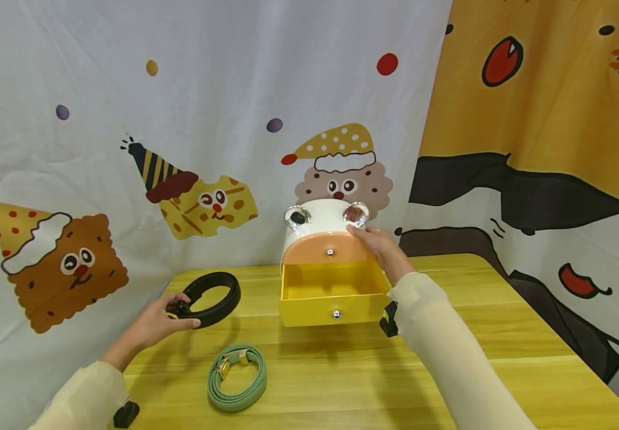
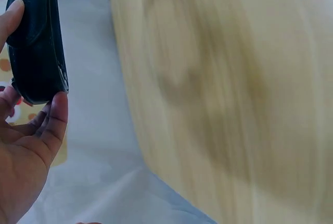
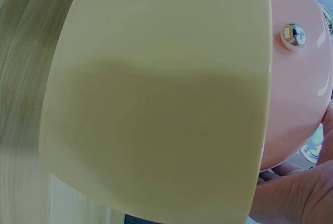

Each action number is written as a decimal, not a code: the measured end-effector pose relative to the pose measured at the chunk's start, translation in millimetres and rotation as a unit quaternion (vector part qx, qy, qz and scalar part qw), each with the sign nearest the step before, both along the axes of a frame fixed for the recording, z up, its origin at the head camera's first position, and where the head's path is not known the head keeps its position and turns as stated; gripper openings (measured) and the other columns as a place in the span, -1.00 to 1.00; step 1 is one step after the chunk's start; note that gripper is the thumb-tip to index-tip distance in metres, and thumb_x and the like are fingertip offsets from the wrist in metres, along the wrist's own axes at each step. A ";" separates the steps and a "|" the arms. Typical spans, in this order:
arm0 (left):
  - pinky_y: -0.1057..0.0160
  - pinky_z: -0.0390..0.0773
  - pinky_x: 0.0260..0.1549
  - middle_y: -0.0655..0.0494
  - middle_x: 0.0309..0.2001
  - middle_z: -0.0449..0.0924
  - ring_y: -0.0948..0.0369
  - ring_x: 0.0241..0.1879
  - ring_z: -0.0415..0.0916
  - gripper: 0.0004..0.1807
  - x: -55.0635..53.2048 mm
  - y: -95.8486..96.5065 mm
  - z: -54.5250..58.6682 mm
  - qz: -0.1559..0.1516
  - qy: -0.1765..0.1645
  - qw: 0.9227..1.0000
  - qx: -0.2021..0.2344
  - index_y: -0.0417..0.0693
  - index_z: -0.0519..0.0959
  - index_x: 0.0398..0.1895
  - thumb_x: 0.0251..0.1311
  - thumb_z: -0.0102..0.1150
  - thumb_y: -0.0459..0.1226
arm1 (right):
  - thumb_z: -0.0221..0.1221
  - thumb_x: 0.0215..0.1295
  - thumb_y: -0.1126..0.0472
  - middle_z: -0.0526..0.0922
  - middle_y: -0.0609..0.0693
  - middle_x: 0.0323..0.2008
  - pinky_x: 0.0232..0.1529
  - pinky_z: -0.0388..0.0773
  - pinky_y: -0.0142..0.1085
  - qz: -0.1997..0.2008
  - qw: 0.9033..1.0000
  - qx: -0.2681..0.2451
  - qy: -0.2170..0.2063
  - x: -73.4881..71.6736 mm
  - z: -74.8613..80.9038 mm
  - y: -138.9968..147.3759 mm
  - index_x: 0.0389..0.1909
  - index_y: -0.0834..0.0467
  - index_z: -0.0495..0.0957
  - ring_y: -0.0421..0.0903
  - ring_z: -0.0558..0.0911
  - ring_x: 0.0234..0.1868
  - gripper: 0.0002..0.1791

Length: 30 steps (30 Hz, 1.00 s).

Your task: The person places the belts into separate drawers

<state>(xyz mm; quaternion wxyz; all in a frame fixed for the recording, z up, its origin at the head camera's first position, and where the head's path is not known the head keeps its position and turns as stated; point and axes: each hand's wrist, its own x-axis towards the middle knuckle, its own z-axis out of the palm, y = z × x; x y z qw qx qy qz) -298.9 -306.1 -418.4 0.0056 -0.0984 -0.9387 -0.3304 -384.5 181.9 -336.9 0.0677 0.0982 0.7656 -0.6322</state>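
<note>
My left hand (image 1: pixel 153 322) holds a coiled black belt (image 1: pixel 220 312) over the table's left side, pinched between thumb and fingers; the left wrist view shows the belt's (image 2: pixel 36 52) wide face. A small white drawer box (image 1: pixel 317 212) with silver-rimmed ears stands at the table's far middle. Its upper drawer (image 1: pixel 304 248), orange-pink, is in, while the yellow lower drawer (image 1: pixel 306 312) is pulled out, and no item shows inside it. My right hand (image 1: pixel 387 248) grips the box's upper right side, the thumb near the right ear. In the right wrist view the yellow drawer (image 3: pixel 156 41) fills most of the picture.
A coiled green belt (image 1: pixel 248 397) with a gold buckle lies on the wooden table (image 1: pixel 336 394), in front and left of the box. Behind the table hangs a white cloth (image 1: pixel 207 89) printed with cartoon food, and an orange cartoon animal print is at the right.
</note>
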 end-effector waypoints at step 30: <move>0.04 0.49 -0.12 -0.07 0.09 0.50 0.00 0.03 0.42 -0.32 -13.6 54.9 68.0 -0.078 0.014 0.997 0.005 -0.03 0.48 0.14 0.06 0.43 0.13 | 0.14 0.36 -0.27 0.47 0.19 0.24 0.30 0.37 -0.01 0.007 1.000 0.005 0.003 3.1 2.0 -0.5 0.48 0.16 0.22 0.13 0.48 0.21 -0.15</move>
